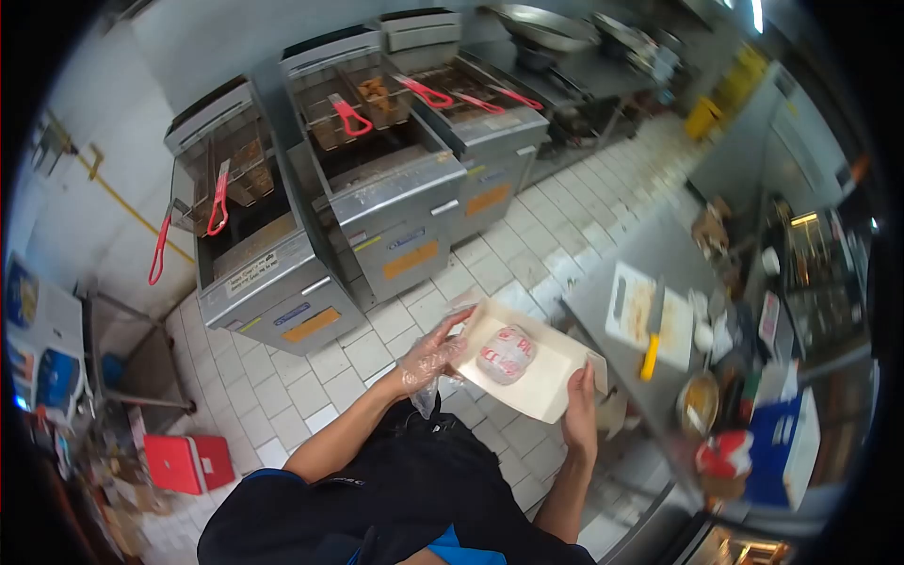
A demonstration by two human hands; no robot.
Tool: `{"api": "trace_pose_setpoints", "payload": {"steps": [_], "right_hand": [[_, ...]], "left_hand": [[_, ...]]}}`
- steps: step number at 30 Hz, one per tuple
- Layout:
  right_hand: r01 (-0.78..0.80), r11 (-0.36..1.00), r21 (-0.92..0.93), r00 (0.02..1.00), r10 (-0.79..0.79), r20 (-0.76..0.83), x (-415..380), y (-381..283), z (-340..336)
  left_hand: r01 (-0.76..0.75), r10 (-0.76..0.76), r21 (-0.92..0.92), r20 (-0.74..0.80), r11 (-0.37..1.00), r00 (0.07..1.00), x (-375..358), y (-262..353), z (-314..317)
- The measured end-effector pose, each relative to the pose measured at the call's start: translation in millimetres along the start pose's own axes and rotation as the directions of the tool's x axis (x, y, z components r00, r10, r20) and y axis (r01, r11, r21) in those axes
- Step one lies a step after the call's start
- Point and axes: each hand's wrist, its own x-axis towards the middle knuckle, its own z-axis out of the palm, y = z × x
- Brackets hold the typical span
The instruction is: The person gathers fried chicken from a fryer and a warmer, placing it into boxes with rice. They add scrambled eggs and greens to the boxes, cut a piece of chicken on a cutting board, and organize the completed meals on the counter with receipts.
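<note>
A cream-coloured open food box [533, 396] is held out in front of my body, between both hands. Inside it lies one round item wrapped in white paper with red print [506, 355]; what the paper covers is hidden. My left hand [435, 358], in a clear plastic glove, grips the box's left end. At the opposite end, my right hand [581, 405] closes on the right edge, with the thumb on top; no glove shows on it. The fingers under the box are out of sight.
Deep fryers [391, 202] with red-handled baskets [350, 118] line the wall ahead. On the right, a metal table [603, 282] carries a white cutting board [626, 315], a yellow-handled knife [652, 339] and a bowl [699, 400]. A red box [174, 463] stands on the tiled floor at left.
</note>
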Motion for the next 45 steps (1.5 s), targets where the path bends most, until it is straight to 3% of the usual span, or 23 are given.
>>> {"api": "trace_pose_setpoints", "payload": {"steps": [2,3,5,7,9,10,12,14,16,19,20,22,24,27,29,30,33,34,37,39,41,43,45], "right_hand": [[0.090,0.984,0.152,0.995,-0.096,0.032,9,-3,12],[0.086,0.995,0.058,0.995,-0.089,0.038,95,-45,7],[0.033,0.999,-0.010,0.999,-0.032,0.015,156,-45,28],[0.115,0.993,-0.036,0.993,-0.113,0.039,219,-51,49],[0.034,0.965,0.260,0.996,-0.053,0.066,253,-64,48],[0.001,0.972,0.236,0.997,-0.018,0.071,264,-69,41],[-0.045,0.956,0.291,0.999,0.042,0.017,304,-84,29],[-0.049,0.951,0.306,0.998,0.056,-0.013,344,-101,13],[-0.018,0.963,0.268,0.999,0.025,-0.026,372,-139,17],[0.070,0.981,0.180,0.994,-0.054,-0.091,435,-174,14],[0.130,0.980,0.150,0.983,-0.109,-0.145,459,-181,12],[0.105,0.976,0.188,0.989,-0.083,-0.125,512,-194,6],[0.071,0.977,0.202,0.994,-0.053,-0.095,566,-208,2],[-0.028,0.987,0.155,1.000,0.027,0.012,638,-234,1],[-0.071,0.983,0.169,0.997,0.075,-0.015,678,-247,2],[-0.064,0.986,0.152,0.997,0.069,-0.028,697,-253,0],[-0.123,0.981,0.149,0.989,0.133,-0.062,747,-245,-25],[-0.116,0.983,0.142,0.981,0.136,-0.140,756,-246,-25],[-0.118,0.986,0.114,0.965,0.141,-0.221,778,-258,-16],[-0.076,0.993,0.085,0.972,0.093,-0.218,792,-258,-14],[-0.088,0.993,0.075,0.986,0.098,-0.132,803,-268,11],[-0.052,0.995,0.086,0.999,0.051,0.010,814,-269,35],[-0.016,0.995,0.102,1.000,0.015,0.013,825,-266,55]], "left_hand": [[0.006,0.024,0.139,-0.209,0.990,0.978,-13,3,5],[-0.039,0.050,0.057,-0.208,0.998,0.977,69,20,-23],[-0.100,0.150,0.179,-0.296,0.979,0.943,97,35,-60],[-0.224,0.350,0.404,-0.273,0.887,0.896,131,77,-100],[-0.160,0.234,0.331,-0.199,0.930,0.952,150,104,-116],[-0.043,0.119,0.351,-0.197,0.935,0.973,151,127,-122],[-0.016,0.232,0.724,-0.200,0.690,0.952,150,177,-140],[-0.063,0.305,0.802,-0.152,0.594,0.940,151,248,-166],[0.007,0.398,0.833,-0.271,0.553,0.877,164,309,-190],[0.323,0.307,0.819,-0.498,0.474,0.811,239,383,-260],[0.231,0.440,0.942,-0.319,0.242,0.840,270,391,-306],[0.432,0.321,0.892,-0.451,0.134,0.833,336,398,-376],[0.591,0.300,0.792,-0.532,-0.153,0.792,394,391,-436],[0.649,0.224,0.716,-0.609,-0.256,0.761,461,377,-527],[0.622,-0.110,0.640,-0.731,-0.450,0.673,503,368,-569],[0.559,-0.063,0.616,-0.702,-0.555,0.710,519,355,-585],[0.680,0.020,0.589,-0.749,-0.436,0.662,545,340,-598],[0.734,-0.043,0.573,-0.798,-0.364,0.601,554,347,-583],[0.606,-0.040,0.620,-0.714,-0.498,0.699,558,296,-658],[0.555,-0.116,0.625,-0.714,-0.549,0.690,568,304,-643],[0.209,-0.288,0.581,-0.646,-0.787,0.707,568,320,-621],[0.116,-0.350,0.594,-0.609,-0.796,0.712,564,327,-624],[-0.002,-0.424,0.613,-0.545,-0.790,0.723,564,330,-624]]}}
